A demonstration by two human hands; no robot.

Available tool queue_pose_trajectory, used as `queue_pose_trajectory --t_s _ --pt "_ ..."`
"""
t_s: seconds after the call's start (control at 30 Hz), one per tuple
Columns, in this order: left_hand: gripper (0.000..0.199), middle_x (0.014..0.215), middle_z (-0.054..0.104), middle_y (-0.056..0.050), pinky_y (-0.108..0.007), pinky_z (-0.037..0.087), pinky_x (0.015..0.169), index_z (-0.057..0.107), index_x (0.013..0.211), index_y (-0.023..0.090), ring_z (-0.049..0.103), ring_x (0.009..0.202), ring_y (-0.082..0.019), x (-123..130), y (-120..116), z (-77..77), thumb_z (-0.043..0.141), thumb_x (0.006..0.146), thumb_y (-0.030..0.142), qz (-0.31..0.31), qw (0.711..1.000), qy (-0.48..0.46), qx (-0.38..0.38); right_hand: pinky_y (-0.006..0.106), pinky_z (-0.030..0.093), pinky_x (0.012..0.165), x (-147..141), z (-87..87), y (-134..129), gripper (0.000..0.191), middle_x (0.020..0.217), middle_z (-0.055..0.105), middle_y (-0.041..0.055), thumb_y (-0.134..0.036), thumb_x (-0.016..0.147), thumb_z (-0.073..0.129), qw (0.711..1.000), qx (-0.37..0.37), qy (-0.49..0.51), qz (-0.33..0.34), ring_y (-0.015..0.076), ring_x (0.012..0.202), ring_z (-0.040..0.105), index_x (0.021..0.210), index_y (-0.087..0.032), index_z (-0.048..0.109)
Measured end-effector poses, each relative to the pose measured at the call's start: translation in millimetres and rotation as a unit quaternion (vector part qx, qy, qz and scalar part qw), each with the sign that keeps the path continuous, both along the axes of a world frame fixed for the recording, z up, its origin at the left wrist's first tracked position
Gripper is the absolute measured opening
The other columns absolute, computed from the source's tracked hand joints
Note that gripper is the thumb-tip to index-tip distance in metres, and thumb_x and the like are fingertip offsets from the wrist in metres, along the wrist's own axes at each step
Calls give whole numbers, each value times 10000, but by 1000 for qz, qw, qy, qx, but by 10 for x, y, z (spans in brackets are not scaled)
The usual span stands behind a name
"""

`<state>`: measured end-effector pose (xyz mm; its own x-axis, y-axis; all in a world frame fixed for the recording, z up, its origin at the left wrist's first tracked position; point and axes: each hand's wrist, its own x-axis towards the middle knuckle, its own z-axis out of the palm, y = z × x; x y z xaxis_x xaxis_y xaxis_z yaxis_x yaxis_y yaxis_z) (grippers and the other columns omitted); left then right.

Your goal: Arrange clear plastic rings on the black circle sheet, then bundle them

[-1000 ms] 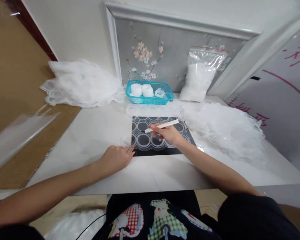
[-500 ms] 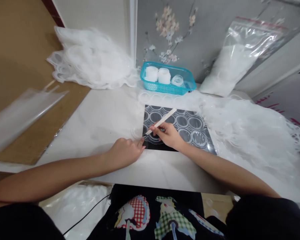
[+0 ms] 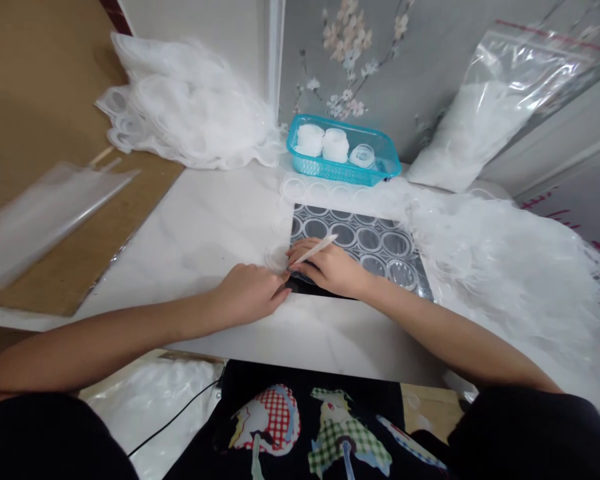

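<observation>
A translucent white sheet patterned with rings (image 3: pixel 369 239) lies over a black mat (image 3: pixel 313 289) on the table. My right hand (image 3: pixel 333 268) is closed around a slim white stick-like tool (image 3: pixel 317 248), resting over the sheet's near left part. The tool's tip is hidden by my fingers. My left hand (image 3: pixel 253 291) is curled closed at the mat's left edge, its fingertips meeting those of my right hand. What its fingers pinch, if anything, cannot be made out. Beside both hands, part of the ringed sheet (image 3: pixel 276 257) extends past the mat onto the white tabletop.
A blue basket (image 3: pixel 383 175) at the back holds stacks of white rings. Piles of ringed sheets lie at left (image 3: pixel 180 107) and right (image 3: pixel 500 260). A filled zip bag (image 3: pixel 470 133) leans on the wall. Brown board (image 3: pixel 145 200) with a clear plastic sleeve (image 3: pixel 55 213) is at left.
The white tool has tipped lower and its far end has come nearer my right hand. My right fingers have moved left to meet my left hand. The whole view has shifted slightly.
</observation>
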<state>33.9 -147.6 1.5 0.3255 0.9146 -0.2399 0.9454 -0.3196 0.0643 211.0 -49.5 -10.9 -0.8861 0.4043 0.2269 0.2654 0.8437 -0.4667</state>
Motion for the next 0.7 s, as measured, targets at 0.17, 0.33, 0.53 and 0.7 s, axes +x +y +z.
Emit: queue_pose_trajectory --t_s 0.17,0.33,0.53,0.7 --pt "309 718 705 -71 -353 401 535 709 891 220 638 602 -240 -40 21 -15 436 910 365 7 998 -57 -20 635 143 1159 -2 -106 -61 255 936 742 35 -165 948 446 994 100 -13 43 258 1273 513 964 -234 690" --pt "245 705 702 -50 -328 392 550 701 852 228 638 619 -223 -81 45 21 491 903 343 12 993 -108 -45 624 51 1183 -30 -164 64 272 933 720 -15 -156 940 434 983 163 10 82 231 1218 532 932 -292 669" --pt "347 996 743 -82 -333 440 629 675 1174 258 685 832 -275 -110 44 64 471 910 350 36 992 -98 -66 570 322 1071 -215 87 796 306 1006 687 62 -244 986 361 946 152 155 -241 260 1105 566 948 -221 663" --pt "337 895 741 -64 -301 459 631 675 1155 230 678 771 -225 -62 -22 67 453 935 354 8 997 -83 5 422 485 882 96 150 578 246 946 710 65 -344 954 475 956 58 186 -219 243 952 620 868 -218 668"
